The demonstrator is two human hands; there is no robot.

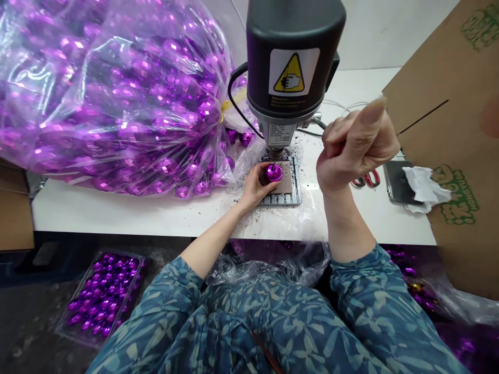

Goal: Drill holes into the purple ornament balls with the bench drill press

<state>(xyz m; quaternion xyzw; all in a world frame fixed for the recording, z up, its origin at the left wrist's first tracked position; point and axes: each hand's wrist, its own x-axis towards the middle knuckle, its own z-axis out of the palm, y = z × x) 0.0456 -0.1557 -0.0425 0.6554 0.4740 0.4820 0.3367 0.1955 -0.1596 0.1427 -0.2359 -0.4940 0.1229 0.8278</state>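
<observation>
My left hand (pixel 257 183) is closed around a shiny purple ball (pixel 274 173), holding it on a flat brownish pad (pixel 286 179) over the drill press base (pixel 296 197). Directly above the ball is the drill chuck (pixel 276 152), its thin bit reaching the ball's top. Whether the bit has gone in, I cannot tell. My right hand (pixel 356 140) is raised right of the black drill press head (pixel 294 57), fingers wrapped with the thumb on top. A metal lever (pixel 320 123) runs from the machine into this fist; its grip is hidden.
A big clear bag of purple balls (pixel 136 114) fills the left of the white table (pixel 117 213). Red-handled scissors (pixel 368 179), a phone (pixel 401 182) and crumpled tissue (pixel 427 187) lie right, beside a cardboard box (pixel 460 130). A tray of balls (pixel 138 259) sits low left. Dark shavings surround the base.
</observation>
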